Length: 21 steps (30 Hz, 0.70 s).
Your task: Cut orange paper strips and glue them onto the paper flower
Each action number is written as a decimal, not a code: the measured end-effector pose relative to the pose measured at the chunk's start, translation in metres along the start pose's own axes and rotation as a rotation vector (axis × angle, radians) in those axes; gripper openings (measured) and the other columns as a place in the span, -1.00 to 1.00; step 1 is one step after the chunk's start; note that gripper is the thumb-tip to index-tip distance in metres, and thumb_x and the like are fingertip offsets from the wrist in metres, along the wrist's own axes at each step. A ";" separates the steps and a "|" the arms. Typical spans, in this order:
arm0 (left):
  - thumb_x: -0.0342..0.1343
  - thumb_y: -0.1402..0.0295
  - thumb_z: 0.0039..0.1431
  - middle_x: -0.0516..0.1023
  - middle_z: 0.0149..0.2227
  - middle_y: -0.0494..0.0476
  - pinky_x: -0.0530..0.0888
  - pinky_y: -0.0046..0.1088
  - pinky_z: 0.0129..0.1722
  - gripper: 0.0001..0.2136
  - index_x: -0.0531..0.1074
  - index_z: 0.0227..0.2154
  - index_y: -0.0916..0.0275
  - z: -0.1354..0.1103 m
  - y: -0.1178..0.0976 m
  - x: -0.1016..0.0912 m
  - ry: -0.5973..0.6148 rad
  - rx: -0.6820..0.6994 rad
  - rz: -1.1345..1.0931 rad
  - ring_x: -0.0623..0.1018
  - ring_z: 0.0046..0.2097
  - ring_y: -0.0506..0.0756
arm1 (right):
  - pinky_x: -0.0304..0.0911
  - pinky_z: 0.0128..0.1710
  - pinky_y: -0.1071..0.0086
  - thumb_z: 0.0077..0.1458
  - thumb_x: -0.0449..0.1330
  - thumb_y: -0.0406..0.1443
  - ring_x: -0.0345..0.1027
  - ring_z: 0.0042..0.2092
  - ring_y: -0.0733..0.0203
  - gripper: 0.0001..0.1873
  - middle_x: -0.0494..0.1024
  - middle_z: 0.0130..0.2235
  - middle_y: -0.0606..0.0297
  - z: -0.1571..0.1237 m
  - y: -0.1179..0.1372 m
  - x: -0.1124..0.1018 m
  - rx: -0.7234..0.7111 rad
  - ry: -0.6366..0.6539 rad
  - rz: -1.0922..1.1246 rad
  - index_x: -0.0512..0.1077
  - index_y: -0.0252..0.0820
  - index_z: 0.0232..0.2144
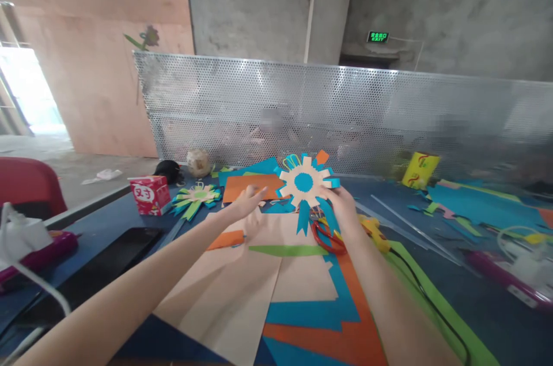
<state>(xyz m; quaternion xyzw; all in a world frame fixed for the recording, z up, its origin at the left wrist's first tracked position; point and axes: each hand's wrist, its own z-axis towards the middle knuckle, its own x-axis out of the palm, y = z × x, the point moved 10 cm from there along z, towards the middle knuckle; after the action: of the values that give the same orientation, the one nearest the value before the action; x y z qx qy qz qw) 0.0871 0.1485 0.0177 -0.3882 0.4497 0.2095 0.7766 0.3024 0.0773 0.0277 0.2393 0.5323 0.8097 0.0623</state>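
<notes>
My right hand grips a paper rosette by its right edge, holding it raised above the table. The rosette has a pale scalloped disc, a blue round centre and two blue ribbon tails hanging down. To its left, my left hand is apart from it with fingers stretched out and nothing in them. Red-handled scissors lie just below the rosette, partly hidden by its tails. A yellow glue gun rests beside my right wrist. Beneath my arms lie pale paper sheets and a green paper strip.
Another rosette, a red box and a black phone are on the left. A yellow roll, blue paper and a power strip lie on the right. A perforated metal screen stands behind the table.
</notes>
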 end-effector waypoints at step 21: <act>0.29 0.33 -0.33 0.36 -0.51 -0.04 0.48 -0.58 -0.52 -0.61 0.11 -0.60 0.27 -0.073 0.021 -0.024 -0.398 -0.331 -1.272 0.44 -0.46 -0.08 | 0.31 -0.47 0.37 -0.23 0.27 -0.19 0.44 -0.42 0.15 -0.67 0.52 -0.42 0.29 -0.061 -0.041 0.082 0.322 0.522 -0.166 0.40 -0.18 -0.33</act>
<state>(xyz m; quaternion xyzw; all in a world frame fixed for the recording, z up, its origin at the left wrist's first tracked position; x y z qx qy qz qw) 0.0219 0.1044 0.0083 -0.6443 -0.0550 -0.1541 0.7470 0.1964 0.0728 -0.0022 -0.0141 0.6694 0.7411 -0.0495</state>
